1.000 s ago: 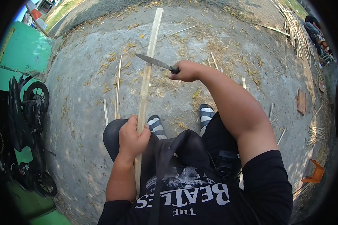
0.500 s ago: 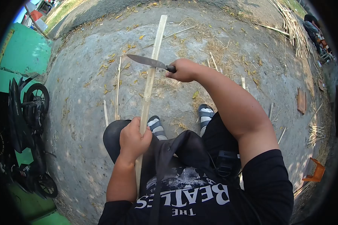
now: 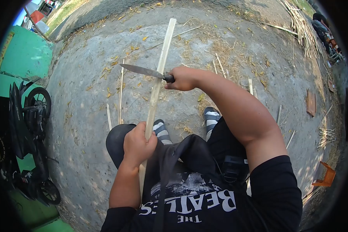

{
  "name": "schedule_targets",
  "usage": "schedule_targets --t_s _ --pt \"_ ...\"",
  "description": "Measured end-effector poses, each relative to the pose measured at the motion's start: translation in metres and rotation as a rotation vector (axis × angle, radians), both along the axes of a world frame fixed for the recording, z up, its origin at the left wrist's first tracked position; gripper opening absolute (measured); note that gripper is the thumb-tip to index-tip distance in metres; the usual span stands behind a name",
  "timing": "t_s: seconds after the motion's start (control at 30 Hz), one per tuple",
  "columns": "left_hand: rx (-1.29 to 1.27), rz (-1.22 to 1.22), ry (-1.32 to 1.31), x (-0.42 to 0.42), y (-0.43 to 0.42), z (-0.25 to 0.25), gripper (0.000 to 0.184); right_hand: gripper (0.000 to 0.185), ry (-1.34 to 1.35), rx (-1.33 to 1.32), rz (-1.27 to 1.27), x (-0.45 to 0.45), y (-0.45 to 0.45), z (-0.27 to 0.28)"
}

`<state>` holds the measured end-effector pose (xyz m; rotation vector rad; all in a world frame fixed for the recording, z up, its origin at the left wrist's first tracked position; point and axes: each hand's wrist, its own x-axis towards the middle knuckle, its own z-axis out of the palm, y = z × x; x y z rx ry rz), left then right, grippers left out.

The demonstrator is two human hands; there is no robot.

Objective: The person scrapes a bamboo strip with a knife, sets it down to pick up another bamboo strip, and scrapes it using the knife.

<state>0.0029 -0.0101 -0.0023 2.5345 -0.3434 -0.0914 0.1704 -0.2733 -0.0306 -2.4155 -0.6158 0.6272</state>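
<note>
My left hand [image 3: 139, 142] is closed around the lower part of a long, pale strip, likely bamboo or wood [image 3: 159, 73], close to my lap. The strip slants up and away from me, its far end over the concrete. In my right hand [image 3: 184, 78] is the dark handle of a large knife [image 3: 142, 70]. Its blade lies across the strip around the upper middle and points left. The blade appears to touch the strip near the handle. My fingers hide most of the handle.
Thin strips [image 3: 121, 92] and dry leaves lie on the concrete ground [image 3: 85, 127]. A motorcycle [image 3: 31, 131] stands at the left beside a green wall [image 3: 31, 50]. At the upper right are a heap of sticks [image 3: 303, 31] and a person [image 3: 323, 29]. An orange plastic object [image 3: 324, 176] sits at the right.
My right hand has drawn the knife left and slightly toward me along the strip. The strip's far end has shifted a little to the right. My left hand keeps its grip.
</note>
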Motion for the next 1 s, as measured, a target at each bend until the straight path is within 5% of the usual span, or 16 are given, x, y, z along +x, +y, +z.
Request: schedule_targets --t_s 0.13,0.37,0.6,0.73,1.0 --pt "-0.063 0.060 0.037 0.002 -0.004 0.004 0.023 0.032 -0.014 0.017 0.163 -0.026 0.020 0.007" --pt "-0.051 0.032 -0.006 0.000 0.001 0.000 0.024 0.039 -0.014 -0.075 -0.068 0.002 -0.009 -0.001" --pt "-0.086 0.064 0.024 0.000 0.001 0.001 0.024 0.037 -0.005 -0.019 0.156 -0.009 0.006 0.004" --pt "-0.066 0.041 -0.002 0.000 0.002 0.002 0.024 0.037 0.041 -0.083 -0.126 0.009 -0.017 -0.001" --pt "-0.050 0.026 0.008 0.000 0.000 0.003 0.024 0.037 0.046 -0.021 0.187 -0.025 0.024 0.013"
